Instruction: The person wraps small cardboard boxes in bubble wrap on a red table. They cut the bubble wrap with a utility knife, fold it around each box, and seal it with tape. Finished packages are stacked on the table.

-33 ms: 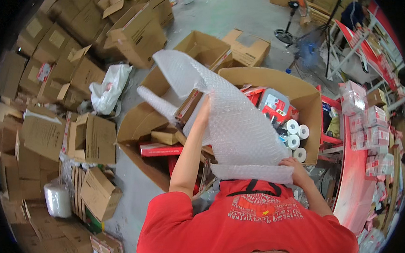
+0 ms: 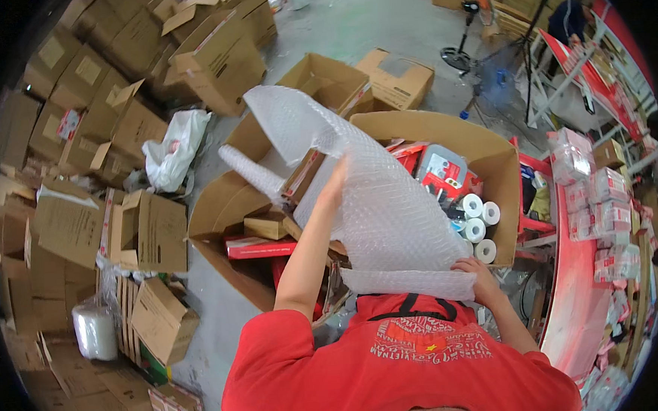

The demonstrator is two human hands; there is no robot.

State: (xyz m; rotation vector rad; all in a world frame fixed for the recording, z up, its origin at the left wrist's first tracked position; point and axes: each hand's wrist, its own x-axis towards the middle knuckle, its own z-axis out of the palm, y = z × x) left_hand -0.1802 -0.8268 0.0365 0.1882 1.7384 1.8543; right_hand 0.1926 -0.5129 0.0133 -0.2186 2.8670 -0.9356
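Observation:
A long sheet of bubble wrap [image 2: 392,194] stretches in front of me across an open cardboard carton [image 2: 494,131]. My right hand [image 2: 486,280] grips its near edge, a folded strip close to my waist. My left arm reaches forward, and my left hand [image 2: 335,181] touches the wrap's left side, beside a narrow brown box [image 2: 302,175]. The left fingers are mostly hidden there, so their grip does not show. Several white rolls [image 2: 474,230] and a red and grey package [image 2: 445,170] sit in the carton on the right. A red flat box [image 2: 260,246] lies on the left.
Stacked cartons [image 2: 76,138] fill the left side, with a white plastic bag [image 2: 177,149] near them. A red table [image 2: 576,296] bearing clear-wrapped packs [image 2: 611,218] runs along the right. Farther off stand a fan [image 2: 481,6] and another person [image 2: 570,21].
The view has shifted very slightly. Both hands and the bubble wrap keep nearly the same places.

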